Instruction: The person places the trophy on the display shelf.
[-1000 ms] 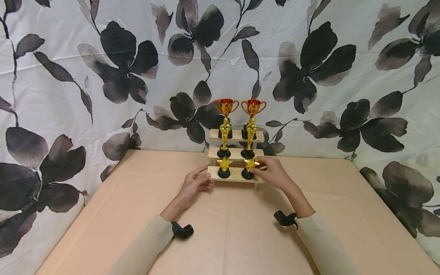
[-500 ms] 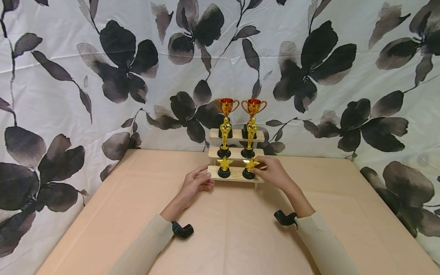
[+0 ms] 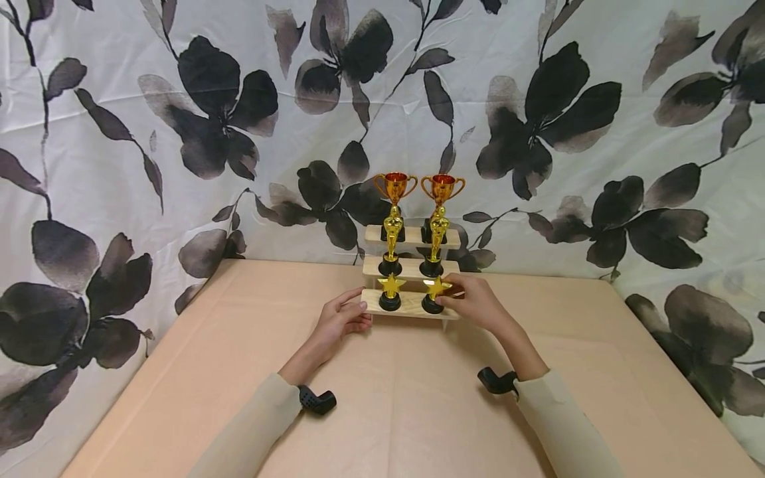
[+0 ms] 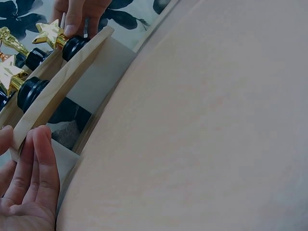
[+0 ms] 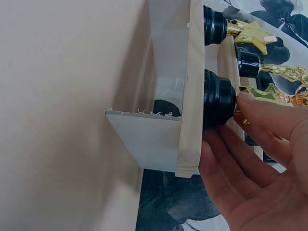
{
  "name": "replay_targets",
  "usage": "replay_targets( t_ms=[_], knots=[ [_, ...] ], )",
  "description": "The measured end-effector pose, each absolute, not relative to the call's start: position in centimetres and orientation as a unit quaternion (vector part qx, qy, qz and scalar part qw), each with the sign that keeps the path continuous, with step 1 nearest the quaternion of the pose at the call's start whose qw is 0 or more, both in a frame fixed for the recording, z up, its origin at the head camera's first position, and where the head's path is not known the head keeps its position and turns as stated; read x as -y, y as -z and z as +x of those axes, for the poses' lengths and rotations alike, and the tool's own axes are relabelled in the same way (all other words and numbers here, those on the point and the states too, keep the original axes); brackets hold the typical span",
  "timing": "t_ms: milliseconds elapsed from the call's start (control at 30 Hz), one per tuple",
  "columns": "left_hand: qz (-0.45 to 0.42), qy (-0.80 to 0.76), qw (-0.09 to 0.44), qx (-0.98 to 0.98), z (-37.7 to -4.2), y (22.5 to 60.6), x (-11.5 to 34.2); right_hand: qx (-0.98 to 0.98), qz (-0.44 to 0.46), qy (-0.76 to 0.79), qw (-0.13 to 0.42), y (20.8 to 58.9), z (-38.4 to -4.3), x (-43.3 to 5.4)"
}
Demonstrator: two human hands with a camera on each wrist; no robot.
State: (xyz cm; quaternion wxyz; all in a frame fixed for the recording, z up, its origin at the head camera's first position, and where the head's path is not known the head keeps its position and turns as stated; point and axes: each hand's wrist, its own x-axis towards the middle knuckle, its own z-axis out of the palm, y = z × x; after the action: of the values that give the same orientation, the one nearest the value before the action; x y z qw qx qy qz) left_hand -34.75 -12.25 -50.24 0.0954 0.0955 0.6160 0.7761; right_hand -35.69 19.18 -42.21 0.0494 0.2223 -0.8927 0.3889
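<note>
A three-tier wooden display stand point(image 3: 411, 305) stands at the back of the table. On its lowest step are two gold star trophies with black round bases, a left one point(image 3: 390, 303) and a right one point(image 3: 432, 305). My right hand point(image 3: 478, 304) pinches the right star trophy just above its base point(image 5: 219, 98), thumb in front. At the other end, my left hand point(image 3: 337, 324) grips the step's edge; the left wrist view has the fingers below the board point(image 4: 62, 91) and the thumb at its upper side.
Two gold figurine trophies point(image 3: 391, 232) occupy the middle step. Behind them, two gold cup trophies point(image 3: 396, 186) stand on the top step. A floral cloth point(image 3: 538, 232) hangs right behind the stand. White side panels point(image 5: 149, 139) support the steps.
The right star trophy has shifted slightly to the right along the lowest step, with my right hand on it. My left hand keeps its place. The head view has tilted a little.
</note>
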Motion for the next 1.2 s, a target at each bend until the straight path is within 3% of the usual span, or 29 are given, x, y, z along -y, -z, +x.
replay_targets(
  t_ms=[1200],
  knots=[
    [0.089,-0.781,0.09,-0.611,-34.77,50.48,12.0,0.894,0.216,-0.391,0.041,42.71,-35.76,-19.52]
  ],
)
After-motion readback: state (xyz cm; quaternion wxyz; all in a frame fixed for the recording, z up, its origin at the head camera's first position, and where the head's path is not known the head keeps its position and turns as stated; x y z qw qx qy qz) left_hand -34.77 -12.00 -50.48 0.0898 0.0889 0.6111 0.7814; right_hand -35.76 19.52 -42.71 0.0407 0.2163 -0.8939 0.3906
